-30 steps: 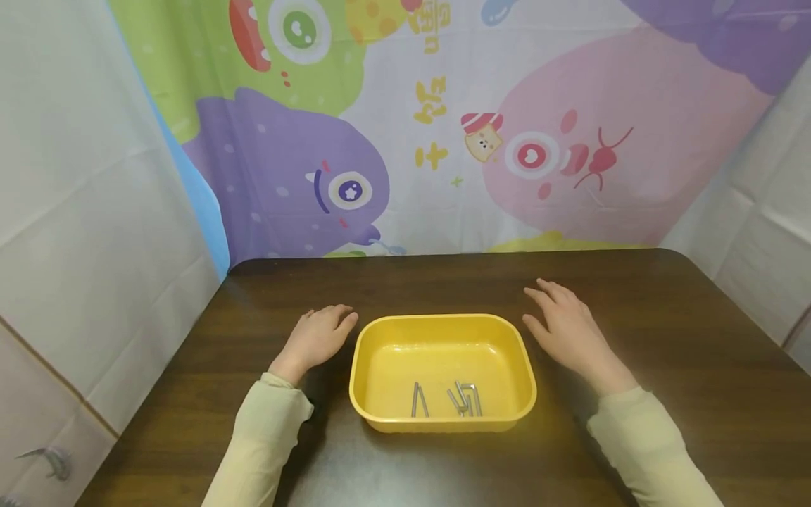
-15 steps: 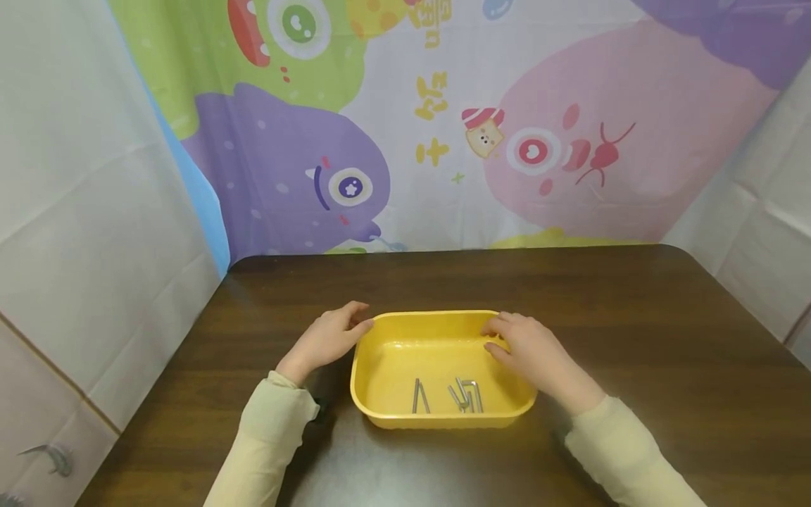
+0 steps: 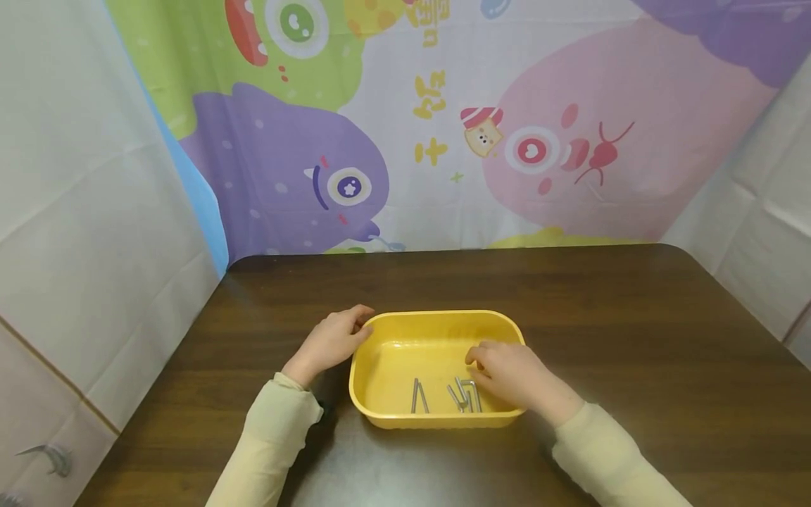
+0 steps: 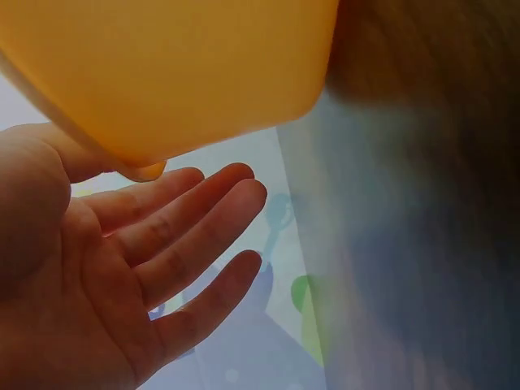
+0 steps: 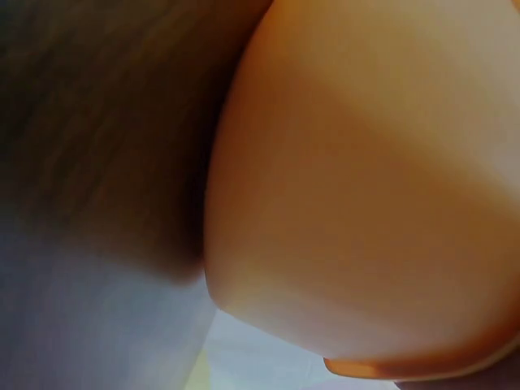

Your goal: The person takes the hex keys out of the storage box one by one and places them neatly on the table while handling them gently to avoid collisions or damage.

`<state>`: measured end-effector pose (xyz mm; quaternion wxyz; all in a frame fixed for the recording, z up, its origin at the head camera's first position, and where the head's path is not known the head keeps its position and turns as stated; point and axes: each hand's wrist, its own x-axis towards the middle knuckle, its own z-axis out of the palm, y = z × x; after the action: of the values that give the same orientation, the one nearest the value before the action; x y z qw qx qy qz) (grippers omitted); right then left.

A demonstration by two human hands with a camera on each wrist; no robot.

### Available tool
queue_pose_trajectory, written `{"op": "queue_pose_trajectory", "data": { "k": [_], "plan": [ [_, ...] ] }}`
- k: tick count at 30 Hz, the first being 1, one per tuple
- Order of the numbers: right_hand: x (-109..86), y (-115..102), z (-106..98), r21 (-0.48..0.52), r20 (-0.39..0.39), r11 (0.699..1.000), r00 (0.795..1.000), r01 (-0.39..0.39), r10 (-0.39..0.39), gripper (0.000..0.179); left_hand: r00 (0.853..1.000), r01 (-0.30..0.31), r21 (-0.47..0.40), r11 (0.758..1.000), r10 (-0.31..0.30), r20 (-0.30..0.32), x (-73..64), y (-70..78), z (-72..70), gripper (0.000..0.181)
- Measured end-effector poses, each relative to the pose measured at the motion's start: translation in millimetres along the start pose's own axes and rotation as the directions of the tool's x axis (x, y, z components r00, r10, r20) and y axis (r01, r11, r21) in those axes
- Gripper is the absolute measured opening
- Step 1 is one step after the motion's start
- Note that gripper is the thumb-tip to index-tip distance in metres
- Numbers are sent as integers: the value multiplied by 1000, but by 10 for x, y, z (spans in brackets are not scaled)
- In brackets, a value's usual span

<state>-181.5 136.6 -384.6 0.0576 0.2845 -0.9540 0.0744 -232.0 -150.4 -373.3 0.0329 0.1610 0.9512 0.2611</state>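
A yellow plastic tray (image 3: 437,422) stands on the table. Several L-shaped metal keys, like hex keys (image 3: 478,401), lie in its near right part. Two thin metal rods (image 3: 415,396) lie apart from them, left of the middle. My left hand (image 3: 332,341) is at the tray's far left corner. In the left wrist view the thumb lies over the rim while the fingers (image 4: 207,240) stretch out loosely below it. My right hand (image 3: 514,374) reaches over the right rim, its bent fingers just above the keys, gripping nothing visible. The right wrist view is mostly filled by the tray's outer wall (image 5: 357,203).
A dark wooden table (image 3: 602,296) spreads around the tray. Behind it hangs a cartoon-printed cloth (image 3: 431,204). Pale walls (image 3: 108,211) stand on both sides.
My right hand has come in from the tray's right, over the rim, and down towards the keys. My left hand has shifted right to the tray's corner. The keys lie as before.
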Motion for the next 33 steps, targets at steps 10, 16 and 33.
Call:
{"op": "queue_pose_trajectory", "data": {
  "k": [10,16,33],
  "plan": [
    [-2,-10,-10,-54,81,998,996,45,-40,17,1000,-15,29,999,14,12,-9,11,17,28],
    [-14,4,3,-75,94,995,994,59,-52,12,1000,-20,42,999,20,8,-7,16,23,27],
    [-16,4,-1,-63,125,996,991,65,-57,9,1000,-3,18,1000,3,20,-15,-1,36,27]
  ]
}}
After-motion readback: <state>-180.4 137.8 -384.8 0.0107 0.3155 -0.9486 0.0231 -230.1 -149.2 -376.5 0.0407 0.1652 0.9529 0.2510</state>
